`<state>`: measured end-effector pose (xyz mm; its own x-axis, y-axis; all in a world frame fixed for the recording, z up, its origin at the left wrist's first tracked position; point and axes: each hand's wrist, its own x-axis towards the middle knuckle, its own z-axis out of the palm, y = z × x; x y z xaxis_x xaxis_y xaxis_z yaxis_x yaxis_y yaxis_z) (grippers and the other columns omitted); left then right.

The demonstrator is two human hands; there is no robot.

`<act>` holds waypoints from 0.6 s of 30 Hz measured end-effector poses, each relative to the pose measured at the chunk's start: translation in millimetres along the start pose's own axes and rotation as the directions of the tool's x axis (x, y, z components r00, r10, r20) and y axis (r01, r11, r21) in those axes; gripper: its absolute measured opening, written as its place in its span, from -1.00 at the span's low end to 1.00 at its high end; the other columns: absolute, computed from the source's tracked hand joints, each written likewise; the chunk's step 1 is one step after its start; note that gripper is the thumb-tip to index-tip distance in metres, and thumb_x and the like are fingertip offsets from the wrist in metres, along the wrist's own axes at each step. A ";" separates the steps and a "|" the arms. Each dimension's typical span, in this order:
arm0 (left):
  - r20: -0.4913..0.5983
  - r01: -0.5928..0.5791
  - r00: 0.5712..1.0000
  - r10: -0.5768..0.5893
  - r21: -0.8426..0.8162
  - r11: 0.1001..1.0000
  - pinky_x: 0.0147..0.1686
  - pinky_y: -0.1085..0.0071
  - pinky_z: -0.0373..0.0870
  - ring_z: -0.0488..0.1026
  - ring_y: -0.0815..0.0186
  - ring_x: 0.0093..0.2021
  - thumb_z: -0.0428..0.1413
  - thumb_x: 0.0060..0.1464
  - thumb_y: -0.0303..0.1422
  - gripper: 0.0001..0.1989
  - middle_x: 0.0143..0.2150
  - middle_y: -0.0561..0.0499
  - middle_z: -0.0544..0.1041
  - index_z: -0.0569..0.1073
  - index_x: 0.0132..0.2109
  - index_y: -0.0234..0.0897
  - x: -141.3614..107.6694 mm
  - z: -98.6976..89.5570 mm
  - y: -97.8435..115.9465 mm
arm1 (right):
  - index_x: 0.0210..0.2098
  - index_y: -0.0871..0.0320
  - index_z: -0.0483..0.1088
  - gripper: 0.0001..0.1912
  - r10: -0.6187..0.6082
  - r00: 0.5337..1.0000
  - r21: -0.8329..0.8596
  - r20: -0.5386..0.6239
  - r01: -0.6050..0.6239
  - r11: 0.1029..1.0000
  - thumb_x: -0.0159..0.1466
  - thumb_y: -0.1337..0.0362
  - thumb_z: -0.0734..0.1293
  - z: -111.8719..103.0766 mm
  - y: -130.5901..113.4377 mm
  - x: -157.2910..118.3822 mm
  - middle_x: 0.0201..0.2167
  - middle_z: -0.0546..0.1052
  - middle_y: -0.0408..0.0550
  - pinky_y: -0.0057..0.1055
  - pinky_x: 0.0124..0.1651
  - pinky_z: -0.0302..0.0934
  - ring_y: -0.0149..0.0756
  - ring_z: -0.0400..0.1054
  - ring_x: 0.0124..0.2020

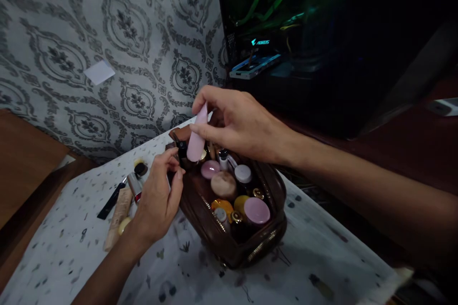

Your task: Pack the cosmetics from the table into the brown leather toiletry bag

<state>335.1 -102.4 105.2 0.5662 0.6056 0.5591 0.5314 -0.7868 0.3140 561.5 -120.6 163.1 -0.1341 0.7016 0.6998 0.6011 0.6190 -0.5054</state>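
My right hand [236, 124] grips a pale pink tube [198, 139] between thumb and fingers, tilted above the far end of an open brown cosmetic bag [214, 238]. My left hand [161, 190] is by the bag's left rim, its fingers loosely curled and apart, with nothing visible in it. Inside the bag lie a pink round lid [256, 210], a beige round item [223, 185], a smaller pink round item [210, 169], a white-capped container [243, 173] and several bottles. The far end of the bag's contents is partly hidden behind the tube and my right hand.
On the patterned white tabletop [82, 267], left of my left hand, lie a beige tube [119, 217], a dark slim tube [110, 202], a silver item [134, 186] and small round pieces. A dark computer case [315, 86] stands behind, right of the patterned wall [125, 24].
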 end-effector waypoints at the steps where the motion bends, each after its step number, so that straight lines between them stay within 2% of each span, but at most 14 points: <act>1: 0.006 0.002 1.000 -0.002 0.000 1.000 0.02 0.20 0.40 0.47 0.26 -0.06 -0.09 0.36 -0.39 -0.63 -0.07 -0.08 0.42 0.14 0.26 -0.22 -0.3 -0.2 -0.1 | -0.22 0.20 0.36 -0.89 0.025 1.000 -0.012 0.014 -0.025 1.000 0.24 0.40 0.34 4.1 0.9 2.5 -0.42 0.44 -0.23 -0.46 -0.27 0.10 -0.45 0.28 -0.39; 5: -0.005 0.005 1.000 -0.006 -0.018 1.000 -0.01 0.25 0.42 0.47 0.28 -0.06 -0.10 0.37 -0.39 -0.64 -0.06 -0.09 0.42 0.14 0.26 -0.24 -1.4 0.4 -0.7 | -0.25 0.21 0.38 -0.89 0.116 0.977 -0.082 0.180 -0.102 0.991 0.21 0.42 0.37 26.1 2.1 11.0 -0.42 0.47 -0.21 -0.50 -0.33 0.07 -0.45 0.28 -0.42; 9: -0.027 -0.016 1.000 0.015 -0.023 1.000 -0.02 0.28 0.42 0.48 0.28 -0.06 -0.10 0.36 -0.40 -0.65 -0.05 -0.10 0.43 0.16 0.24 -0.25 -1.8 2.0 -1.9 | -0.23 0.21 0.41 -0.88 0.224 0.910 -0.176 0.349 -0.171 0.969 0.23 0.36 0.39 44.3 0.3 16.7 -0.40 0.50 -0.16 -0.51 -0.39 0.04 -0.41 0.31 -0.39; 15: -0.030 -0.033 0.999 0.032 -0.006 0.999 -0.05 0.30 0.42 0.48 0.29 -0.10 -0.11 0.35 -0.42 -0.66 -0.09 -0.07 0.43 0.18 0.23 -0.25 -2.3 3.2 -3.4 | -0.14 0.20 0.43 -0.77 0.325 0.836 -0.262 0.442 -0.226 0.938 0.18 0.38 0.39 61.5 9.0 22.6 -0.28 0.57 -0.06 -0.50 -0.42 0.07 -0.32 0.40 -0.31; 18: -0.032 -0.040 0.999 0.040 0.012 0.999 -0.05 0.33 0.42 0.46 0.30 -0.10 -0.11 0.35 -0.43 -0.68 -0.10 -0.06 0.42 0.21 0.21 -0.26 -2.0 3.2 -3.6 | -0.17 0.20 0.48 -0.78 0.364 0.789 -0.334 0.494 -0.214 0.918 0.16 0.42 0.38 66.5 17.2 24.1 -0.24 0.58 -0.01 -0.48 -0.40 0.10 -0.26 0.43 -0.26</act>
<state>334.0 -100.4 100.6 0.5670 0.5692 0.5954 0.5158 -0.8089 0.2822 516.2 -69.6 137.7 -0.2767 0.9536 0.1191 0.8436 0.3004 -0.4452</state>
